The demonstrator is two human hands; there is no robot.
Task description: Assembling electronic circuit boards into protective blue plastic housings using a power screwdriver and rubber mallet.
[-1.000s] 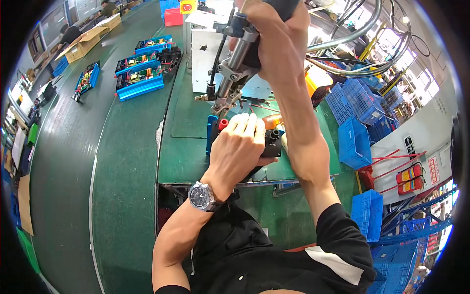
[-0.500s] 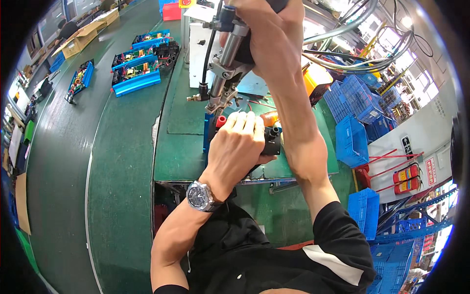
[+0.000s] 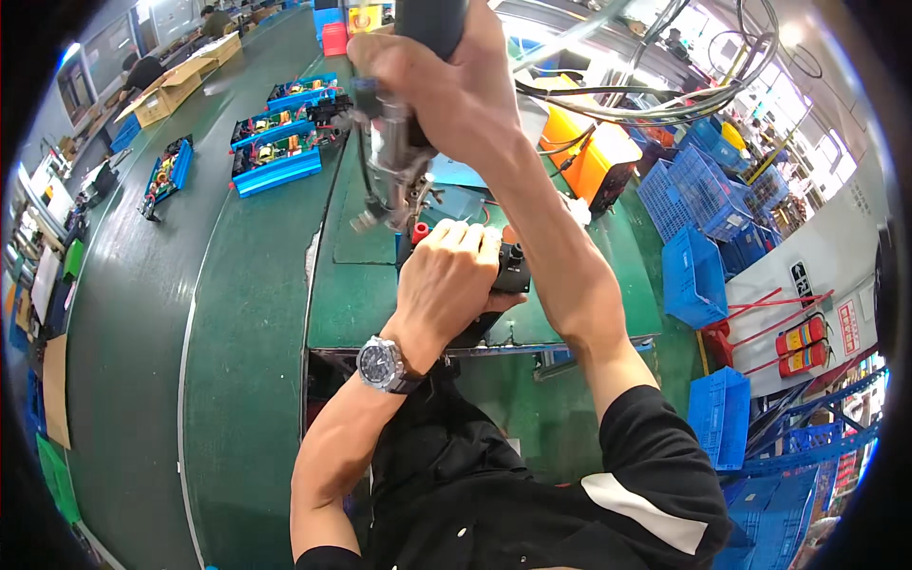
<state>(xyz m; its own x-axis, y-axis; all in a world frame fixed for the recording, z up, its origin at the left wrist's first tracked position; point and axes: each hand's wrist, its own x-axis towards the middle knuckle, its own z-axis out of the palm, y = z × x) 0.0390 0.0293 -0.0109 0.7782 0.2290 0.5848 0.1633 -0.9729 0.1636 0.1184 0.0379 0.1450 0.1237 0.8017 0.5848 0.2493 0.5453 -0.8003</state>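
In my right hand [image 3: 446,95], raised at the top middle, is the thick black handle of a power screwdriver [image 3: 429,27]. Its metal front end [image 3: 385,166] points down and is smeared by motion. Below it my left hand [image 3: 446,280], with a watch on the wrist, wraps over a device with a black end panel [image 3: 513,275]. The thumb lies along the panel's lower edge. A red terminal [image 3: 421,231] and a black knob [image 3: 514,255] stick up beside the fingers. Much of the device is hidden under the hand.
Several blue open housings with circuit boards [image 3: 275,166] stand on the green conveyor [image 3: 242,285] to the left. An orange box [image 3: 608,152] sits behind my right forearm. Cables [image 3: 655,100] hang above it. Blue crates [image 3: 692,275] and fire extinguishers [image 3: 803,347] are at the right.
My right hand and the screwdriver have moved left, and the metal front end has swung away from the device. My left hand keeps its place on the device. The whole view has shifted slightly.
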